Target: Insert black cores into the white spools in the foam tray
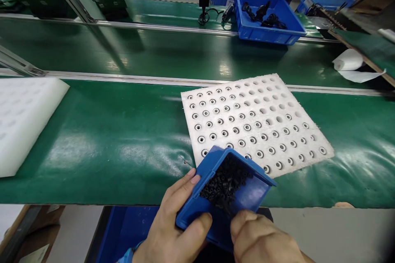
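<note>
My left hand (182,213) grips the left side of a small blue bin (253,193), thumb over its rim. Inside the tilted bin lie many small black parts (224,183). My right hand (262,236) is closed at the bin's lower right edge, its fingertips by the black parts; what it holds, if anything, is hidden. Just behind the bin a white foam sheet (247,117) lies on the green table (123,131). Ringed round pieces fill many of its holes, while several holes towards the back right are bare. The bin covers the sheet's front left part.
Another white foam block (27,119) lies at the far left. Beyond a metal rail (138,78) runs a green belt (173,53). A blue crate (268,35) with black cables stands behind it, and a white roll (348,61) lies at the right.
</note>
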{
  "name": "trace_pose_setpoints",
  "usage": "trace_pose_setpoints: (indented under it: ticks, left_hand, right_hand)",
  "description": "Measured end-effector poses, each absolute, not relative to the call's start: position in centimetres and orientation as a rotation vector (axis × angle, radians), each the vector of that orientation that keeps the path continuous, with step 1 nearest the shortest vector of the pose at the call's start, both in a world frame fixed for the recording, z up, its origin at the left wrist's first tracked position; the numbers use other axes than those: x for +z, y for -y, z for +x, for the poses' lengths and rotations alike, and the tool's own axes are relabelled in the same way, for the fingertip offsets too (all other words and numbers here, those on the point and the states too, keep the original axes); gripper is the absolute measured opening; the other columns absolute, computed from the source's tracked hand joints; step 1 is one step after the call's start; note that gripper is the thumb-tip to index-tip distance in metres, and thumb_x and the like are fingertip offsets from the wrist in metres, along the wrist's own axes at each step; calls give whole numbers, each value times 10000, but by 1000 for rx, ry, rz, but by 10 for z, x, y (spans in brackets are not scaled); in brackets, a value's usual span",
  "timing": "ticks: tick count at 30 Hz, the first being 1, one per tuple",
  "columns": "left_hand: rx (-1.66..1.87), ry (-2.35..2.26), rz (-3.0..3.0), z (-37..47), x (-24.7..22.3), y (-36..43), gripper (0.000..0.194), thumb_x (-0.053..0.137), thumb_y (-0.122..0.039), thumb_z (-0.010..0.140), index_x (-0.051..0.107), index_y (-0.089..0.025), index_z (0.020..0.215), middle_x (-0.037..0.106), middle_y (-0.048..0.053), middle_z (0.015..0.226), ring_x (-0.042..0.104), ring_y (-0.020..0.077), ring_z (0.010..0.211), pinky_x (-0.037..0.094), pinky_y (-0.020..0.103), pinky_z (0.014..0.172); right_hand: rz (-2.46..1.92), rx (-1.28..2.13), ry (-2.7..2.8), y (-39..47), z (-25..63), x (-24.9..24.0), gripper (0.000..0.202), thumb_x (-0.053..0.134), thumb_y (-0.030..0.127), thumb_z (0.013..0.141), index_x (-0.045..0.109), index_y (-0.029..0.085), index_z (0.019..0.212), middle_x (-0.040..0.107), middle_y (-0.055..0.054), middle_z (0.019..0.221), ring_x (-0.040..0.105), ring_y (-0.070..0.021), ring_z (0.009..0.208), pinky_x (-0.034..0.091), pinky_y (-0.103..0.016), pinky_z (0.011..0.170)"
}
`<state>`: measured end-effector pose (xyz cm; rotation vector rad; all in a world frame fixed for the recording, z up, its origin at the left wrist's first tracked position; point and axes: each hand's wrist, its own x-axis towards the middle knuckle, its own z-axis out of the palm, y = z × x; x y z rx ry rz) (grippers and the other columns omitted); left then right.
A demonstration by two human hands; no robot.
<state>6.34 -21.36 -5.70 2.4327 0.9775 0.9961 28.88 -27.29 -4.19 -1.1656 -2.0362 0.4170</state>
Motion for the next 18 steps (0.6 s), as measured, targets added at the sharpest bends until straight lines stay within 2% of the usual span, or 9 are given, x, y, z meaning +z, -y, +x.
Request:
trace_pose_setpoints:
  ticks: [2,5,7,10,11,14,18]
  left_hand:
    - [1000,-959,2459,63,-57,212,346,664,15,843,678,-244,1071,355,87,1652,460,304,1523,537,463,1193]
    - [1015,-1026,2436,63,-53,210,270,691,-1,863,676,-219,1022,327,91,1666,442,283,1534,507,423,1217]
    - [1029,-1084,2411,64,-51,209,221,702,-31,884,679,-219,997,339,92,1660,479,274,1506,519,403,1201]
    - [1060,-1140,2395,64,-49,208,198,724,-56,888,683,-227,979,375,96,1633,535,274,1459,549,390,1165]
    - [1073,-1163,2389,64,-49,208,197,731,-58,886,684,-230,970,393,97,1618,553,271,1443,559,383,1150]
    - [1100,-1227,2391,63,-48,207,185,759,-86,885,694,-245,953,439,97,1580,588,262,1403,583,360,1103]
    - [1088,-1254,2407,63,-50,206,199,765,-81,877,700,-252,955,445,100,1574,593,277,1401,597,366,1078]
  right_hand:
    - [-1037,474,1984,265,288,-41,126,703,304,1007,623,308,910,704,78,706,725,-129,640,656,-233,721]
    - [-900,525,1848,257,288,-40,37,594,263,1072,581,261,1037,810,3,877,806,-158,811,670,-287,871]
    - [-957,418,1799,257,289,-43,56,626,282,1063,604,240,1035,838,-48,934,818,-190,817,676,-305,820]
    - [-1068,134,1811,265,292,-50,154,657,368,1055,677,216,1050,844,-68,915,791,-178,650,645,-256,617]
    - [-1103,92,1836,268,293,-52,178,661,373,1052,697,204,1096,844,-73,929,791,-179,640,644,-252,598]
    - [-1248,114,1929,275,298,-55,236,752,283,990,724,200,1209,841,-67,1033,828,-198,776,681,-238,705]
    - [-1273,167,1818,276,299,-61,243,782,188,949,755,167,1189,817,-120,1158,830,-223,932,687,-245,848]
